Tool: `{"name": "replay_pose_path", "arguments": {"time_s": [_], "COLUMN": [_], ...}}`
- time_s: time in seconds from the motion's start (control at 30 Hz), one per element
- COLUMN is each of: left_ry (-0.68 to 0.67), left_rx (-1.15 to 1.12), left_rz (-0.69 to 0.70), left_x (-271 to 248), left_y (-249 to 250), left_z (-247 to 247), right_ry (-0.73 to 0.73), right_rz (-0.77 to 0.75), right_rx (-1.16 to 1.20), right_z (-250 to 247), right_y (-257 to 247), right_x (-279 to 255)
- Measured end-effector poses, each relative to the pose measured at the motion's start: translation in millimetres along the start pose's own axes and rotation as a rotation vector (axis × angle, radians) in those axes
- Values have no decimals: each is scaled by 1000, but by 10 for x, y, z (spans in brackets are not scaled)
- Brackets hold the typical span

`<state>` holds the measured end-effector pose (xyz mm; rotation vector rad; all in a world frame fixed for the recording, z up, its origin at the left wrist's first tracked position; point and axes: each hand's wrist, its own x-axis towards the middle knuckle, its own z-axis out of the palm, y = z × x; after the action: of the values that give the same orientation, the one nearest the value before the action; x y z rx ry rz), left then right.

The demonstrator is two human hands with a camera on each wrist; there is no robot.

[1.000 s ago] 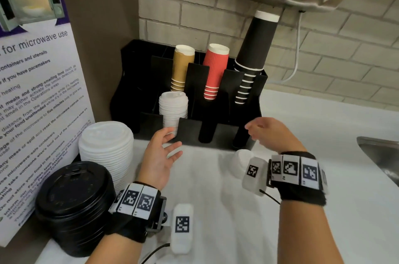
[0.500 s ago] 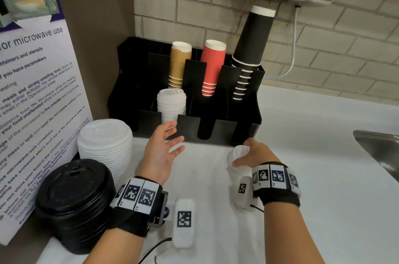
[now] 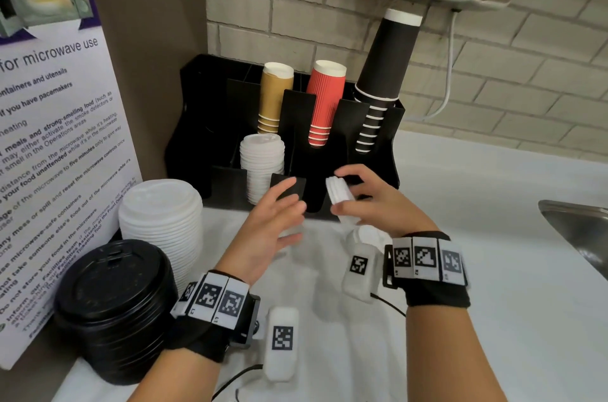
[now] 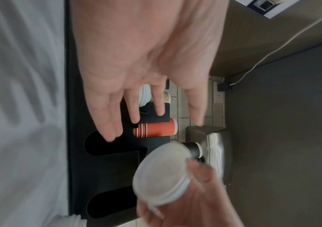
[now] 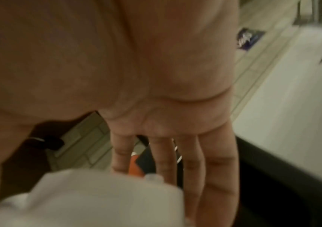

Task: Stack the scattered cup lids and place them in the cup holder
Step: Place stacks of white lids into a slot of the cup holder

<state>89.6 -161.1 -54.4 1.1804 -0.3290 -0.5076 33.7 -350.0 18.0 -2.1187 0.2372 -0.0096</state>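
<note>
Lids in a black stack (image 3: 113, 309) and a large white stack (image 3: 161, 220) are seen at the left of the table (image 3: 460, 270), beside a microwave poster (image 3: 49, 138). Behind them the black cup holder (image 3: 381, 135) is placed, with a stack of small white lids (image 3: 262, 158) in its front slot. The left hand (image 3: 269, 230) is held with fingers spread and nothing in it. To its right, a few small white lids (image 3: 339, 192) are pinched on edge by the right hand (image 3: 378, 204), just in front of the holder.
</note>
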Motion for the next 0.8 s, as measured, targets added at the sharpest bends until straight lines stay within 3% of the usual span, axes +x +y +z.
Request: {"name": "replay_pose_path", "arguments": {"time_s": [0.13, 0.33, 0.5, 0.57, 0.7, 0.8], "left_ry": [-155, -135, -113, -20, 301, 389], "left_rx": [-39, -62, -88, -125, -196, -228], "left_rz": [61, 156, 175, 169, 95, 71], "left_x": [-20, -1, 32, 46, 111, 141], "left_y": [11, 0, -35, -43, -34, -24], "left_z": [10, -38, -49, -51, -91, -144], "right_ry": [-164, -142, -125, -102, 68, 95], "right_rz": [-144, -186, -225, -255, -360, -376], "right_rx": [98, 181, 116, 61, -112, -355], "right_z": [164, 204, 248, 261, 321, 429], "right_y": [-193, -216, -288, -394, -701, -859], "right_x": [-3, 21, 104, 232, 704, 1069]}}
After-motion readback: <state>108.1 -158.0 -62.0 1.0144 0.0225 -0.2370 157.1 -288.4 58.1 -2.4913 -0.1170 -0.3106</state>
